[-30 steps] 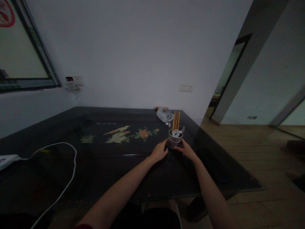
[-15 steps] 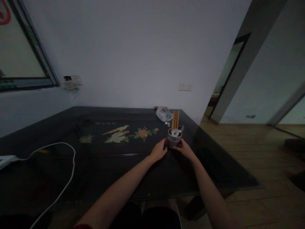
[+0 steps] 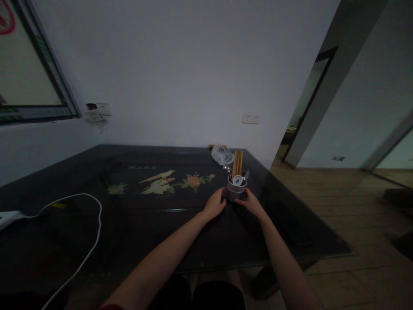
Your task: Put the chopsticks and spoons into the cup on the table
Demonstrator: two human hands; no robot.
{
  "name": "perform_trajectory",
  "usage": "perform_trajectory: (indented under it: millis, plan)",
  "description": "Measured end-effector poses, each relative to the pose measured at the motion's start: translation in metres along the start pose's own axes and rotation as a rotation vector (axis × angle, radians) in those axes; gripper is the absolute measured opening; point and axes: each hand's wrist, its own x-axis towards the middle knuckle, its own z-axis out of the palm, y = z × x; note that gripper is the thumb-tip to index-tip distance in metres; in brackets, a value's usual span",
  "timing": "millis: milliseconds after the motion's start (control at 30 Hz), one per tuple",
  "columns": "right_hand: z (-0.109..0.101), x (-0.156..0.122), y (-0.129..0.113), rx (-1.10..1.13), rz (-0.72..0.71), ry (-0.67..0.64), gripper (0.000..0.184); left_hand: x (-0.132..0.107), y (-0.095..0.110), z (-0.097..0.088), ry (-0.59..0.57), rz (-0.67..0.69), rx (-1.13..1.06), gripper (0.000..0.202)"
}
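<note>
A grey utensil holder (image 3: 236,192) stands upright on the dark table, toward its right end. Wooden chopsticks (image 3: 238,162) rise out of it, along with a white spoon (image 3: 238,180) and metal spoons (image 3: 227,168) that lean outward. My left hand (image 3: 215,203) is curved round the left side of the holder, and my right hand (image 3: 253,203) grips its right side, thumb toward the front. The far fingers of both hands are partly hidden.
Behind the holder lies a crumpled clear plastic bag (image 3: 222,155) near the wall. A white cable (image 3: 99,219) curves across the table's left part from a white power strip (image 3: 9,218). The glossy tabletop (image 3: 180,241) bears a bird-and-flower inlay. A socket (image 3: 251,118) is on the wall.
Hardly anything differs. Both hands stay round the holder in the same place; the view has shifted very slightly.
</note>
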Motion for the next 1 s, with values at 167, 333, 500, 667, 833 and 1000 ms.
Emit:
perform_trajectory:
  millis: [167,333,500,667,833,1000]
  plan:
    - [-0.018,-0.016,-0.02,-0.281,0.123,0.01,0.048,0.002,0.0,-0.002,0.06,-0.051,-0.014,0.05]
    - [-0.026,-0.049,-0.064,-0.514,0.145,0.097,0.011,0.005,0.012,-0.015,0.063,-0.043,0.018,0.037]
    - [0.004,-0.054,-0.11,-0.392,-0.042,0.028,0.016,-0.009,0.027,-0.055,-0.049,0.01,0.1,0.02]
    - [0.051,-0.038,-0.14,-0.426,-0.243,-0.174,0.025,-0.05,0.024,-0.11,-0.182,-0.013,0.247,0.024]
    - [0.084,-0.036,-0.137,-0.603,-0.426,-0.257,0.034,-0.077,0.007,-0.143,-0.317,-0.022,0.356,0.031]
    - [0.092,-0.04,-0.12,-0.57,-0.515,-0.2,0.037,-0.077,0.008,-0.147,-0.331,0.046,0.404,0.035]
